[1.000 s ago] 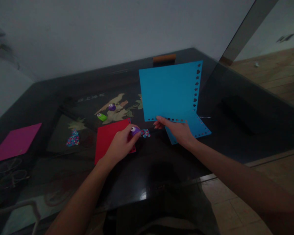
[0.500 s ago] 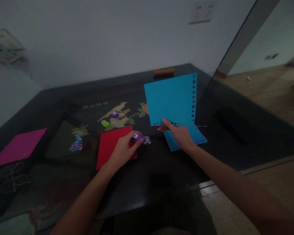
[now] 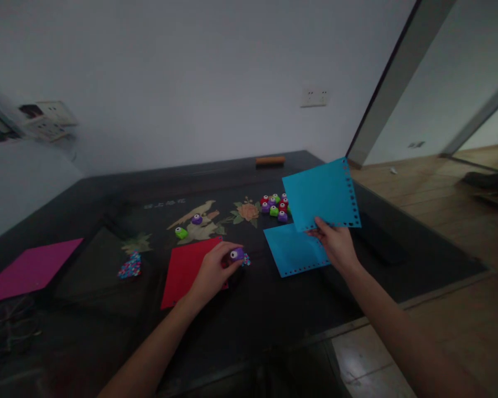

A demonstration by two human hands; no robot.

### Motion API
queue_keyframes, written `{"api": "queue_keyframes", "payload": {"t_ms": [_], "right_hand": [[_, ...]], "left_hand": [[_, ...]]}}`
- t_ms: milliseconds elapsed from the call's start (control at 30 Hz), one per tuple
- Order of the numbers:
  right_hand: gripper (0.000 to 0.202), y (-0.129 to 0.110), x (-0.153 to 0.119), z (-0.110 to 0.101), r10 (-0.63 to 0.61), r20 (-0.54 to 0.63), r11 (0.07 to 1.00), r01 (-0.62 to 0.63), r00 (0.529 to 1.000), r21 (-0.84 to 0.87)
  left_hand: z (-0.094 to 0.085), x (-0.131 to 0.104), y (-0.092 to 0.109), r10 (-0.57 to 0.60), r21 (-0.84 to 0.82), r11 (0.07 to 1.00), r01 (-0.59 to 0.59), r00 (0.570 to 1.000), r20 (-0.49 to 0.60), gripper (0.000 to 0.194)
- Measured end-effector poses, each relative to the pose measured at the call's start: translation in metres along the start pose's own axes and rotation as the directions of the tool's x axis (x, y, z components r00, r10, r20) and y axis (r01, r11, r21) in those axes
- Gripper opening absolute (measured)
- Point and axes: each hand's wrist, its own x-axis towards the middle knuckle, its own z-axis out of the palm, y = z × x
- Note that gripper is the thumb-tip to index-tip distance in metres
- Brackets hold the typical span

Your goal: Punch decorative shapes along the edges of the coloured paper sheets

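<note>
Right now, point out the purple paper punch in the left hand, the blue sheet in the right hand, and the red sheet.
Purple paper punch (image 3: 239, 254): head view, on its body.
Held blue sheet (image 3: 318, 193): head view, middle of its plain face.
Red sheet (image 3: 186, 268): head view, its uncovered area.

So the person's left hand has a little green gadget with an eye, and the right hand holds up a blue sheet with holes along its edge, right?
Not quite: in the head view, the gadget with an eye in the left hand is purple, not green. The right hand does hold up a blue sheet with holes along its edge.
</note>
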Motion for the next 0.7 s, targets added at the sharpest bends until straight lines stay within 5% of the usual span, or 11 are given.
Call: {"api": "queue_keyframes", "payload": {"t_ms": [367, 700], "right_hand": [[0.043, 0.013, -0.004, -0.021, -0.004, -0.046, 1.000, 0.005, 0.999, 0.007], [0.039, 0.002, -0.005, -0.025, 0.017, -0.112, 0.994, -0.005, 0.994, 0.108]], "left_hand": [[0.008, 0.019, 0.020, 0.073, 0.111, 0.991, -0.074, 0.997, 0.012, 0.030], [0.044, 0.095, 0.006, 0.088, 0.183, 0.979, -0.085, 0.996, -0.007, 0.025]]}}
